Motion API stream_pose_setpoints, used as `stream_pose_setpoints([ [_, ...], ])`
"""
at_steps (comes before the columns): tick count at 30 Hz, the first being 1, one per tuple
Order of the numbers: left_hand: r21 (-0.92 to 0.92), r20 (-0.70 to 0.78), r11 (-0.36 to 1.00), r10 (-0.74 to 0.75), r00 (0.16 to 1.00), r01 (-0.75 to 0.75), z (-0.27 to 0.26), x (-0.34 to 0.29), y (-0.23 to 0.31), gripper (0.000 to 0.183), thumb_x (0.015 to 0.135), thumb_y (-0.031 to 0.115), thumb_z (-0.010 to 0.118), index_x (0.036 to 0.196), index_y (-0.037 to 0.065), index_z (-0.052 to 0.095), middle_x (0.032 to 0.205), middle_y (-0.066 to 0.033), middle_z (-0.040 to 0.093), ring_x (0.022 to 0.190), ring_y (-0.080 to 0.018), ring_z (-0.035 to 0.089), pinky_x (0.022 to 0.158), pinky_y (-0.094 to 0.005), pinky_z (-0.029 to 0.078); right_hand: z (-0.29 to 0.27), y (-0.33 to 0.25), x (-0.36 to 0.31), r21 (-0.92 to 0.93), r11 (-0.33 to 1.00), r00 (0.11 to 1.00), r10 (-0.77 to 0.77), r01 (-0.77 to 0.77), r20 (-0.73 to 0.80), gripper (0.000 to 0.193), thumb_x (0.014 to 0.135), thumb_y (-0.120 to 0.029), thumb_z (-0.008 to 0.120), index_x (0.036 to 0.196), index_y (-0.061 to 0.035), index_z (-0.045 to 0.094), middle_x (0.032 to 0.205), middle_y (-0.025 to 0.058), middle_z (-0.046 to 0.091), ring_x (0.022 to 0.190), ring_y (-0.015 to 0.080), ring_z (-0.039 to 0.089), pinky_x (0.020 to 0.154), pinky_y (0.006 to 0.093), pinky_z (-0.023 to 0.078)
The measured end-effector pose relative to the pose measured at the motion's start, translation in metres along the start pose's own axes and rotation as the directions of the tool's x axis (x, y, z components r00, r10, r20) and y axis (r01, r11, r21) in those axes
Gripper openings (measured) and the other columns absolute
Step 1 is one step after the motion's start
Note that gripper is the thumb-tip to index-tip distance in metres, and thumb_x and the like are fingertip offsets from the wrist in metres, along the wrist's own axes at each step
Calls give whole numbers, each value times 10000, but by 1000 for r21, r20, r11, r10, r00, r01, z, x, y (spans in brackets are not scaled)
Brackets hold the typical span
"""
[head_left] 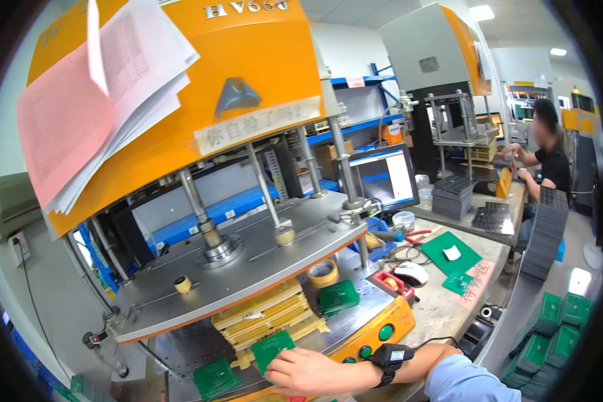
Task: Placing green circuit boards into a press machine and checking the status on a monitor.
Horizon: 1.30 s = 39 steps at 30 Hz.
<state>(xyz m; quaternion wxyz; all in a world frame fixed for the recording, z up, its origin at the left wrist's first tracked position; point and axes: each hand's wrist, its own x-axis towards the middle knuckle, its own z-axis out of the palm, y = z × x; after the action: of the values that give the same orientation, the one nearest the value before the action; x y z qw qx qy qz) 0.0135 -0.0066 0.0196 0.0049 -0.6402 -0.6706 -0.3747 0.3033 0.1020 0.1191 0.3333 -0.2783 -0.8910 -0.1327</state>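
Observation:
My right hand (305,370) reaches in from the lower right, wearing a black wrist device (388,358) and a light blue sleeve. Its fingers are closed on a green circuit board (271,347), in front of a stacked yellow fixture (261,316) on the press bed. To the left of the hand lies a stack of green boards (216,379). Another green stack (339,297) sits to the fixture's right. My left hand is out of view.
The press's steel plate (261,258) hangs over the fixture between metal columns. Green buttons (386,331) line the orange front panel. On the right bench are a mouse (411,273), a green sheet (442,249) and a monitor (384,177). A co-worker (549,157) sits farther back.

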Motion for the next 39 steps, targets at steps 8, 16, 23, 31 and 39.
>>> stream_pose_setpoints([
  [8,-9,-15,995,100,995,-100,5,2,-8,209,955,213,584,870,30,638,778,-180,603,731,-370,568,680,-440,451,-9,-4,-1,-48,999,997,-12,8,-78,284,813,-333,700,912,-112,551,907,55,491,872,234,505,743,347,433],
  [16,34,-10,994,109,994,-108,5,-3,-12,224,968,217,575,885,19,639,811,-202,613,760,-377,576,702,-438,458,-4,-4,-1,-45,999,993,-26,21,-112,316,799,-362,712,888,-102,558,905,57,509,863,237,511,738,350,437],
  [23,-174,9,972,161,987,-157,-20,41,34,194,940,210,627,971,20,655,919,-196,642,899,-391,590,818,-448,467,-15,14,5,60,998,996,28,-33,83,403,852,-425,689,1040,-76,614,1050,80,593,1019,269,570,854,397,465],
  [31,56,-65,809,588,806,-585,24,194,130,369,869,347,675,1107,73,612,1096,-118,647,1049,-338,570,861,-450,456,-35,55,30,-105,987,905,155,-123,395,681,758,-616,719,1219,-121,642,1164,112,651,1133,294,602,959,406,429],
  [39,12,399,864,457,795,-503,90,296,138,845,808,682,636,1449,162,456,1509,-169,428,1420,-381,332,1112,-567,257,-38,61,28,-4,995,943,94,-98,320,679,752,-602,736,1231,-131,637,1172,106,654,1155,311,589,995,429,410],
])
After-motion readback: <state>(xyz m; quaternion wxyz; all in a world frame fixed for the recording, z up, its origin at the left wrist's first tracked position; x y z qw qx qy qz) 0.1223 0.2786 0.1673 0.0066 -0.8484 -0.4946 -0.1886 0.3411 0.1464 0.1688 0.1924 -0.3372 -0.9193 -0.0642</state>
